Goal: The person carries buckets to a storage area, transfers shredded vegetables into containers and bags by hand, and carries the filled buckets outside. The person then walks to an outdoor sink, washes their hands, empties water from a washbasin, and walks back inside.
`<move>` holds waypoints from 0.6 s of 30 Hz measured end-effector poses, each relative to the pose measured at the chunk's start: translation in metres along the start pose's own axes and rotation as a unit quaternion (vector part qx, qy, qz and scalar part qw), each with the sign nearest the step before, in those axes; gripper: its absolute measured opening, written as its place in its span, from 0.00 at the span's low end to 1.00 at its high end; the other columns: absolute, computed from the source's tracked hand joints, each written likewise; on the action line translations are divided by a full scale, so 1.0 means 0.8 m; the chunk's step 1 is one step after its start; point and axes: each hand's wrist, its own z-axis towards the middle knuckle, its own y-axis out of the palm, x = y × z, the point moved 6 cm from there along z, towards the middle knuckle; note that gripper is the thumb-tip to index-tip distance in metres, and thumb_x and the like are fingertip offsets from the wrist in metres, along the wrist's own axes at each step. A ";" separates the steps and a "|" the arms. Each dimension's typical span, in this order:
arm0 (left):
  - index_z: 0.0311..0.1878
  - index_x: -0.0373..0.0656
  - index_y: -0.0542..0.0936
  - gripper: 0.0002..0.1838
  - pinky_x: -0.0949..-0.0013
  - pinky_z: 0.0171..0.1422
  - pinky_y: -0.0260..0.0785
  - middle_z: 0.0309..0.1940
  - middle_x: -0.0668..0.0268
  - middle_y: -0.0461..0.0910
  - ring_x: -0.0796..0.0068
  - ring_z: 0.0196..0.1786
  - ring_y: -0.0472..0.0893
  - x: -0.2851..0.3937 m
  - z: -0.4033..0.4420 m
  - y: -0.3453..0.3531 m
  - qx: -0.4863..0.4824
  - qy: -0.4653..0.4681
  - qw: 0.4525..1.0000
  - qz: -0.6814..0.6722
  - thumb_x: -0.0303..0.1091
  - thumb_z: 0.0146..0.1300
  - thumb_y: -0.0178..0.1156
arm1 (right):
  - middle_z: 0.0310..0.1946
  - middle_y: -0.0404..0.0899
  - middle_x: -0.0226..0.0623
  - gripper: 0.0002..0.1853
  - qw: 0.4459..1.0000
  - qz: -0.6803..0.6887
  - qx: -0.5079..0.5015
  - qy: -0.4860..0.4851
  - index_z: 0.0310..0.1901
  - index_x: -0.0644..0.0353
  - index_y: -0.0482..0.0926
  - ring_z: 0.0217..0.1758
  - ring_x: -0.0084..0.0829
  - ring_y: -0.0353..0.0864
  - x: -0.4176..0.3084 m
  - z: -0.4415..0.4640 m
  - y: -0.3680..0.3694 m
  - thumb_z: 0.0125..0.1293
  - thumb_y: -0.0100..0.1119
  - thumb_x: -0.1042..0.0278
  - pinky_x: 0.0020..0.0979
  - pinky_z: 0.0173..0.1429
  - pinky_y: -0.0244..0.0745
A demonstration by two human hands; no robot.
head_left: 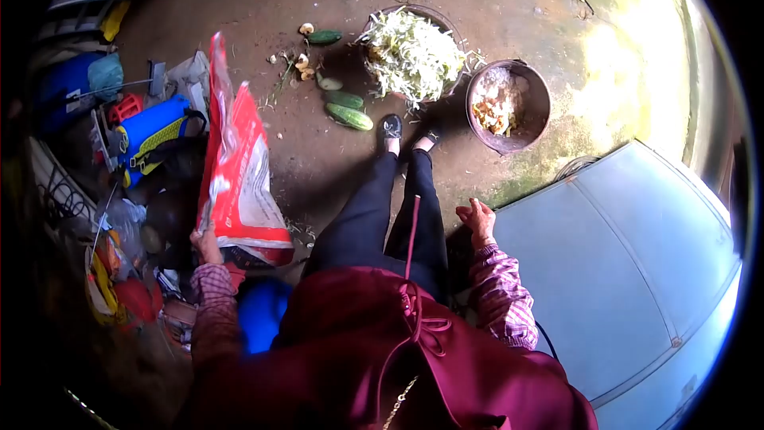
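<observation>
Maroon top (350, 350) is cut off; left hand (207, 246) pinches blurred red bag (243, 171); right hand (479, 223) seems loosely spread.

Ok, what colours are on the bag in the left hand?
The bag is red and whitish; the head view shows it.

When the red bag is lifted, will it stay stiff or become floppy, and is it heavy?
The red bag will likely bend, since its surface is creased. It may sag away from the left hand, which grips one edge. Its weight is uncertain: any contents are hidden.
</observation>
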 end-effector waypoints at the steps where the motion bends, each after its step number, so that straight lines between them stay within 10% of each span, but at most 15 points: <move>1: 0.37 0.33 0.77 0.16 0.68 0.41 0.67 0.34 0.59 0.78 0.67 0.35 0.76 -0.038 0.010 0.000 0.037 0.060 0.995 0.065 0.33 0.44 0.63 | 0.26 0.78 0.48 0.14 1.000 -0.005 -0.002 0.000 0.39 0.71 0.71 0.29 0.35 0.79 -0.001 -0.003 0.001 0.59 0.54 0.67 0.27 0.33 0.76; 10: 0.34 0.33 0.77 0.20 0.61 0.45 0.67 0.34 0.47 0.77 0.51 0.37 0.76 -0.088 -0.030 -0.031 0.122 0.022 0.944 0.305 0.41 0.45 0.61 | 0.26 0.79 0.49 0.14 0.999 -0.044 -0.015 -0.014 0.42 0.71 0.71 0.28 0.37 0.80 -0.016 0.016 0.003 0.61 0.53 0.67 0.30 0.33 0.78; 14: 0.49 0.37 0.75 0.25 0.64 0.49 0.66 0.41 0.55 0.78 0.62 0.44 0.76 -0.130 -0.029 -0.048 0.027 -0.139 0.986 0.089 0.38 0.47 0.62 | 0.25 0.79 0.48 0.13 0.998 -0.058 -0.016 -0.023 0.38 0.70 0.73 0.27 0.35 0.80 -0.025 0.011 0.015 0.60 0.54 0.66 0.29 0.33 0.78; 18: 0.42 0.35 0.78 0.24 0.65 0.44 0.69 0.36 0.58 0.79 0.63 0.37 0.77 -0.146 -0.051 -0.075 0.107 -0.136 0.983 0.060 0.44 0.45 0.64 | 0.25 0.79 0.45 0.12 0.997 -0.060 -0.020 -0.044 0.31 0.68 0.75 0.26 0.33 0.79 -0.040 0.004 0.027 0.58 0.55 0.65 0.27 0.31 0.76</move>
